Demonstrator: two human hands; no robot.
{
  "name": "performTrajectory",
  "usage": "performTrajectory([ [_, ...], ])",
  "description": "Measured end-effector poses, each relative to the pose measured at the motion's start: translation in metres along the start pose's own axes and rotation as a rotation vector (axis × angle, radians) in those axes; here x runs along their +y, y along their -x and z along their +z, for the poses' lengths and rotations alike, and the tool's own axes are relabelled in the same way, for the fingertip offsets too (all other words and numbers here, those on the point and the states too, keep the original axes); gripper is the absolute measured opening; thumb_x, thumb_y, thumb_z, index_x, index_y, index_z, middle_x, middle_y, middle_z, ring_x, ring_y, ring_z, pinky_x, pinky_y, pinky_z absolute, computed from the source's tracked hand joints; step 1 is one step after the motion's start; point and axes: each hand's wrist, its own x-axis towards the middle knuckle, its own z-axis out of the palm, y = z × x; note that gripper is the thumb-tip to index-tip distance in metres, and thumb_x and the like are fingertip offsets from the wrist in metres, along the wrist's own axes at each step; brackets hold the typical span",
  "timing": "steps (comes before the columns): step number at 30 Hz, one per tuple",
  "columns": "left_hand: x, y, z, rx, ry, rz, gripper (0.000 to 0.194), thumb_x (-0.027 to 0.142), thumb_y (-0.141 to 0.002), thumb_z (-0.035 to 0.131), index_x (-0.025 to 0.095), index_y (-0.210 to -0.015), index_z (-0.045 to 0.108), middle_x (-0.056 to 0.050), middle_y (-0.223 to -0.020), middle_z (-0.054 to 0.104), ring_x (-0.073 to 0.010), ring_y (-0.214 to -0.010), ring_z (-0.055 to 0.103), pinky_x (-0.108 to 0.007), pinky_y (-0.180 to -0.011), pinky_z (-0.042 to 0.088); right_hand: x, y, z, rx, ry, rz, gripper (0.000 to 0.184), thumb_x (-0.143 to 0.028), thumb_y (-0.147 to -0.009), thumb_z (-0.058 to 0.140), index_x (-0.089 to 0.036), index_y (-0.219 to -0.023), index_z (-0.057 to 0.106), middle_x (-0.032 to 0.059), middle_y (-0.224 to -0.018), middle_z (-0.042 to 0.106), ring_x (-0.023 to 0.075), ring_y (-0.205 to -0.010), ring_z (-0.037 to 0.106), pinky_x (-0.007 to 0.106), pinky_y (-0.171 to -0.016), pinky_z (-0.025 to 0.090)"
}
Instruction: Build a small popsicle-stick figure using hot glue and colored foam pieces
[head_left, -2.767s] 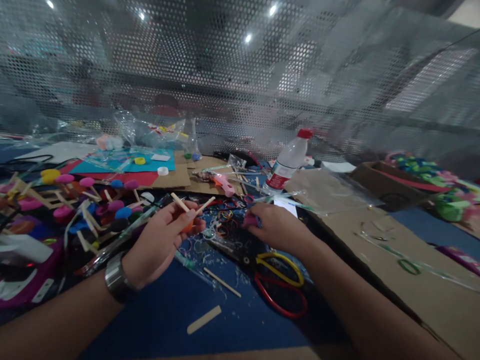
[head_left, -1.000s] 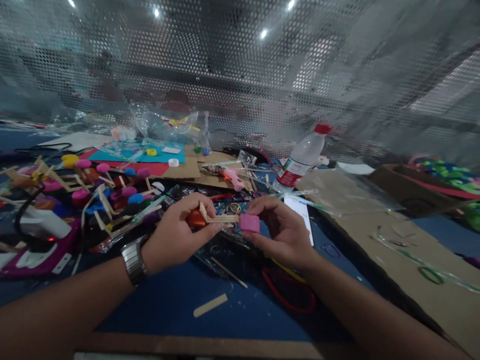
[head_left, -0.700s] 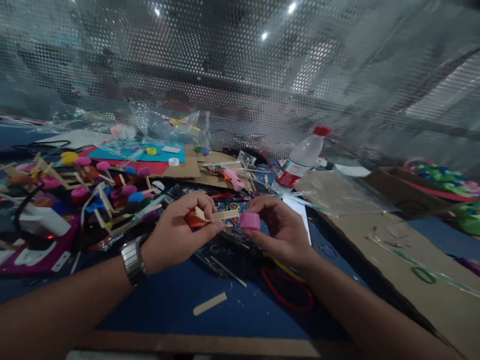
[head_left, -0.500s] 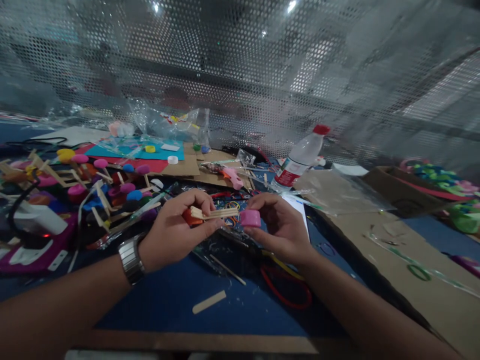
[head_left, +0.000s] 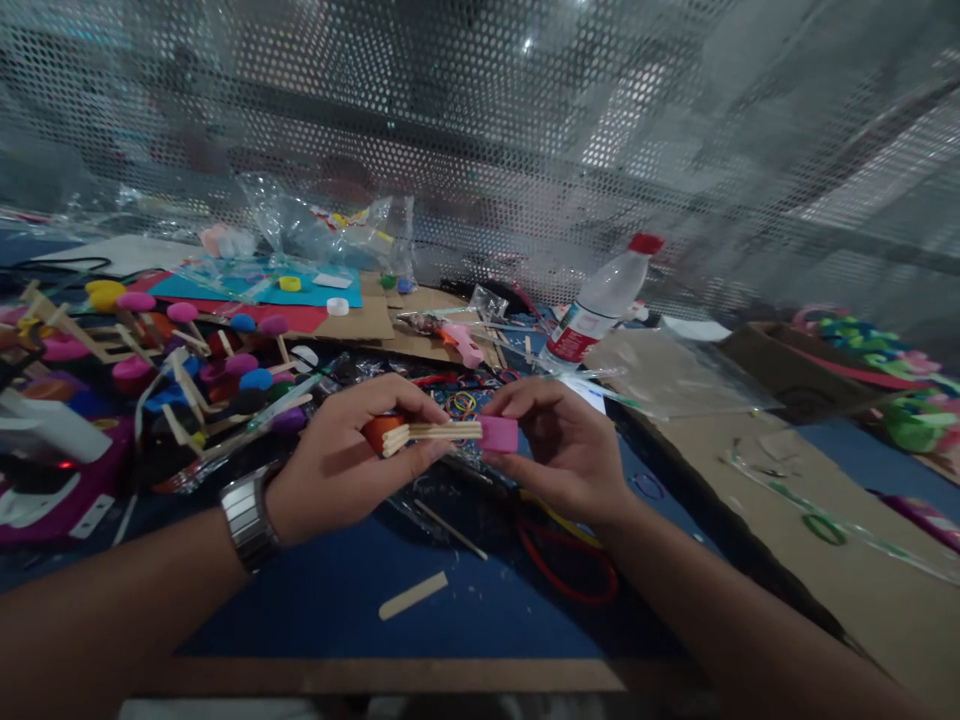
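Observation:
Pinched between the thumb and fingers of my left hand (head_left: 352, 450) is a bundle of wooden craft sticks (head_left: 442, 430), lying roughly level. An orange piece (head_left: 382, 432) shows behind the sticks, against my left palm. My right hand (head_left: 566, 450) grips a pink bottle cap (head_left: 499, 434) by its top and bottom edges. The cap meets the right-hand ends of the sticks; whether they are joined I cannot tell. Below my hands, a loose craft stick (head_left: 412, 596) and a thin stick (head_left: 450, 530) lie on the blue table (head_left: 315, 610).
Red-handled scissors (head_left: 570, 570) lie beneath my right wrist. At left are several stick-and-cap pieces (head_left: 240, 365) and a purple device (head_left: 82, 500). Beyond my hands are a pink glue gun (head_left: 463, 344), a plastic bottle (head_left: 596, 310) and rubber bands (head_left: 461, 404). A cardboard box (head_left: 795, 370) stands at right.
My right hand has brought the pink cap left against the stick ends, closing the small gap. The whole view has shifted slightly.

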Motion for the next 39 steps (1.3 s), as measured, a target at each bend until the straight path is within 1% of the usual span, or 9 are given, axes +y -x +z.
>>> performTrajectory([
  [4, -0.0023, 0.0004, -0.0010, -0.021, -0.022, 0.039, 0.008, 0.024, -0.085, 0.074, 0.019, -0.090, 0.073, -0.004, -0.090, 0.074, -0.0174, -0.083, 0.069, -0.026, -0.075, 0.052, 0.0003, 0.0000, -0.0010, 0.000, 0.015, -0.018, 0.029, -0.019, -0.077, 0.084, -0.024, -0.096, 0.064, 0.0055, -0.096, 0.071, 0.0192, -0.087, 0.069, 0.033, -0.075, 0.059],
  [9, -0.0030, 0.0008, -0.0005, -0.029, -0.034, 0.084, 0.007, 0.021, -0.085, 0.073, 0.018, -0.092, 0.072, -0.002, -0.090, 0.073, -0.0140, -0.080, 0.068, -0.024, -0.073, 0.052, 0.0005, -0.0009, -0.0015, -0.013, 0.003, -0.055, 0.032, -0.013, -0.075, 0.084, -0.024, -0.098, 0.065, 0.0047, -0.096, 0.071, 0.0181, -0.087, 0.069, 0.031, -0.075, 0.059],
  [21, -0.0050, 0.0003, -0.0012, -0.039, -0.062, 0.111, 0.008, 0.018, -0.085, 0.074, 0.017, -0.093, 0.072, -0.001, -0.090, 0.073, -0.0113, -0.079, 0.066, -0.020, -0.073, 0.051, 0.0020, -0.0007, -0.0020, -0.018, 0.013, -0.079, 0.032, -0.012, -0.075, 0.083, -0.024, -0.099, 0.066, 0.0047, -0.096, 0.070, 0.0178, -0.087, 0.068, 0.030, -0.075, 0.059],
  [24, -0.0044, 0.0005, -0.0012, -0.042, -0.063, 0.118, 0.008, 0.018, -0.086, 0.073, 0.017, -0.093, 0.072, -0.001, -0.089, 0.073, -0.0112, -0.079, 0.066, -0.020, -0.073, 0.051, 0.0028, -0.0006, -0.0019, -0.015, 0.005, -0.082, 0.031, -0.012, -0.075, 0.083, -0.024, -0.098, 0.066, 0.0043, -0.095, 0.070, 0.0178, -0.087, 0.068, 0.030, -0.075, 0.058],
  [28, -0.0041, 0.0011, -0.0007, -0.037, -0.060, 0.125, 0.007, 0.018, -0.086, 0.073, 0.016, -0.092, 0.072, -0.002, -0.088, 0.072, -0.0116, -0.078, 0.066, -0.021, -0.072, 0.051, 0.0036, 0.0000, -0.0020, -0.022, -0.005, -0.081, 0.035, -0.009, -0.074, 0.083, -0.024, -0.100, 0.066, 0.0044, -0.096, 0.069, 0.0180, -0.088, 0.067, 0.031, -0.076, 0.058],
  [32, -0.0048, 0.0012, -0.0006, -0.043, -0.051, 0.126, 0.007, 0.018, -0.086, 0.073, 0.016, -0.093, 0.072, -0.002, -0.090, 0.073, -0.0128, -0.080, 0.067, -0.023, -0.074, 0.051, 0.0030, 0.0007, -0.0024, -0.024, 0.018, -0.072, 0.034, -0.010, -0.074, 0.083, -0.024, -0.100, 0.066, 0.0047, -0.096, 0.070, 0.0189, -0.088, 0.067, 0.032, -0.075, 0.059],
  [39, -0.0054, 0.0017, -0.0019, -0.051, -0.070, 0.130, 0.007, 0.017, -0.087, 0.072, 0.016, -0.094, 0.072, -0.002, -0.090, 0.073, -0.0120, -0.080, 0.067, -0.022, -0.074, 0.051, 0.0029, 0.0008, -0.0031, -0.032, 0.054, -0.107, 0.035, -0.009, -0.074, 0.081, -0.024, -0.101, 0.066, 0.0056, -0.097, 0.070, 0.0193, -0.089, 0.067, 0.033, -0.077, 0.059],
])
